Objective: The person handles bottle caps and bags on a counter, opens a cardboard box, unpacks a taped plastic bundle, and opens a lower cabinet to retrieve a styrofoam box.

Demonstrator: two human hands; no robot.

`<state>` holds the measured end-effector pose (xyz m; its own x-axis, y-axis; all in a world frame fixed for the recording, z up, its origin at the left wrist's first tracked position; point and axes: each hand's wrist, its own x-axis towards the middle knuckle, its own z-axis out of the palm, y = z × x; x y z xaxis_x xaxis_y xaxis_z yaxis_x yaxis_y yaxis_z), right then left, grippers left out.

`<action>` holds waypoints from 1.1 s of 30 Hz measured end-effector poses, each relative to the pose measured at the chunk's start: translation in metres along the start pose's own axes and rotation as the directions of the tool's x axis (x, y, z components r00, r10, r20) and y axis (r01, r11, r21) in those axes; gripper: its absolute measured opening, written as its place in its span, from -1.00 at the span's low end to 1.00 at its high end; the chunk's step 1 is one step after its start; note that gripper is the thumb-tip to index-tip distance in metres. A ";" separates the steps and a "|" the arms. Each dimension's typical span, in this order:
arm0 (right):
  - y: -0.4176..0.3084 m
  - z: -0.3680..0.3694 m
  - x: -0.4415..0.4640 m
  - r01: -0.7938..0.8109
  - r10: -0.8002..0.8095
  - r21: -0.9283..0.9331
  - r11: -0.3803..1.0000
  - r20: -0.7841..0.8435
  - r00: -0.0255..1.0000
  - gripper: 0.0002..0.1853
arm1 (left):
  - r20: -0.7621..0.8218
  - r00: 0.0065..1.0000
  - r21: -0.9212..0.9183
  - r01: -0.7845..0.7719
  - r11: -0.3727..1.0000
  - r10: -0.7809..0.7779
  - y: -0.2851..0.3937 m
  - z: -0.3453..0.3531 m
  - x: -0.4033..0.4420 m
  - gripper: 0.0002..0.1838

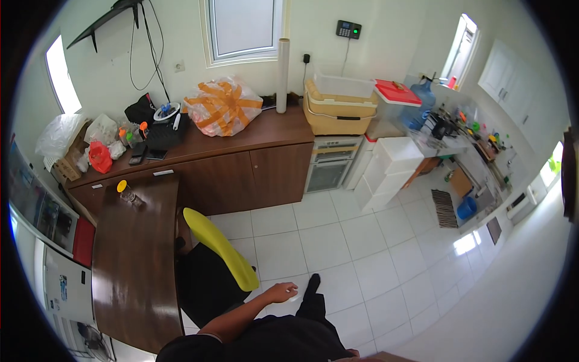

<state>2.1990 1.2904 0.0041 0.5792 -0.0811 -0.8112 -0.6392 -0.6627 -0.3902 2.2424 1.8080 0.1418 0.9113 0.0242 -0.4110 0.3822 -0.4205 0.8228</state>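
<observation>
Hanging part-curled near the yellow-backed chair (221,248), the left hand (281,292), its hold unclear, left the yellow-lidded jar (133,198) untouched.

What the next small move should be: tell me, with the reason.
Probably a short step forward: one foot is ahead of the body, the tiled floor stretches on toward the brown cabinet, and the left hand appears apart from the yellow chair back.
</observation>
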 end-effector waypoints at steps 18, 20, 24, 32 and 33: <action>-0.722 0.005 0.214 0.615 -0.635 0.161 0.772 0.156 0.756 -0.78 | -0.540 0.770 -0.488 0.042 0.872 -0.340 -0.018 -0.239 0.126 -0.54; -0.792 0.057 0.183 0.647 -0.674 0.189 0.739 0.211 0.708 -0.77 | -0.576 0.736 -0.540 -0.017 0.841 -0.355 -0.016 -0.301 0.127 -0.57; -0.905 0.164 0.119 0.727 -0.742 0.205 0.655 0.359 0.567 -0.77 | -0.747 0.586 -0.354 0.051 0.934 -0.314 -0.031 -0.463 0.138 -0.61; -1.171 0.306 -0.037 0.963 -0.900 0.181 0.201 0.421 0.109 -0.80 | -0.926 -0.014 0.374 0.071 0.925 0.376 0.015 -0.828 0.157 -0.53; -1.202 0.316 -0.056 0.982 -0.921 0.167 0.086 0.390 0.015 -0.81 | -0.926 -0.026 0.374 0.079 0.924 0.377 0.019 -0.861 0.165 -0.53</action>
<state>2.7750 2.3270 0.3808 0.3999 0.8992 0.1777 0.4292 -0.0124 -0.9031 2.5317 2.5845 0.4277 0.2617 0.6804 0.6845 0.3679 -0.7261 0.5810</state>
